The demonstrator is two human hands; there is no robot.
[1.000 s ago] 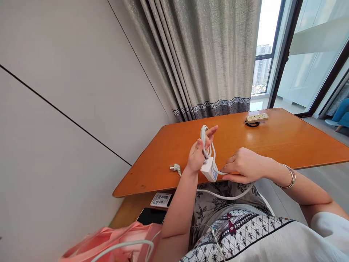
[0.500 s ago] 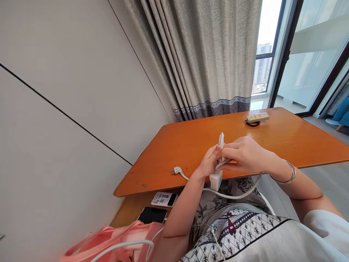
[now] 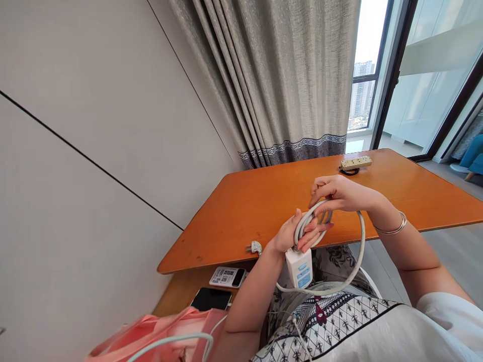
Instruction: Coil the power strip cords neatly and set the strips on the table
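Gripping coiled white cable (image 3: 304, 222) in left hand (image 3: 290, 234) above near edge of table (image 3: 230, 211), socket block (image 3: 299, 271) hanging below; pinching coil's far side with right hand (image 3: 341, 192). Seemingly part wound: several loops gathered, slack bend (image 3: 363, 240) and plug (image 3: 256, 247) at left yet loose.

Pink bag (image 3: 132, 329) beside black phone (image 3: 210, 299)

A brown wooden table (image 3: 234, 211) is spread across the middle and right of the frame. Right of centre, by its far edge, a power strip (image 3: 355, 163) is laid with its black cord (image 3: 350, 172). A white plug (image 3: 256, 247) is seen at the near edge. At lower left, a wooden bench (image 3: 171, 294) is occupied by a white device (image 3: 223, 276) and a dark phone (image 3: 210, 299).
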